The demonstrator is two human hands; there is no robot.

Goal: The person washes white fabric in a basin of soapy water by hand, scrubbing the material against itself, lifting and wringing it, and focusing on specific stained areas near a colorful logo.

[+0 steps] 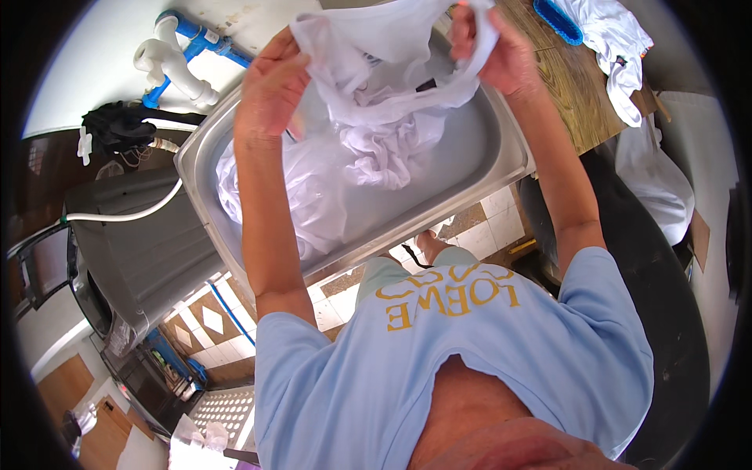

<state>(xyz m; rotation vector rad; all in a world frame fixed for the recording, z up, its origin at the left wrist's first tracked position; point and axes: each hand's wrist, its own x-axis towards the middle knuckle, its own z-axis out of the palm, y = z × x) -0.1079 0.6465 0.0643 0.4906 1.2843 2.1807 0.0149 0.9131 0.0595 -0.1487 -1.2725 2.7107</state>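
Observation:
A wet white garment [372,35] is spread between my two hands above a metal basin [513,145]. My left hand [274,90] grips its left edge, with the fingers slightly blurred. On the other side, my right hand [505,59] has its fingers curled round the garment's band. The lower folds of the garment droop toward the basin. Cloudy water fills part of the basin, and a bunched white cloth [317,196] lies in it beside my left forearm. More crumpled white fabric [392,153] sits below the held garment; I cannot tell whether the two are joined.
A wooden counter [560,86] adjoins the basin on the right, bearing a white cloth [607,47] and a blue-edged brush [556,19]. White and blue pipes [168,59] run along the wall at the far left. A white hose [125,217] crosses a grey plastic surface [145,254].

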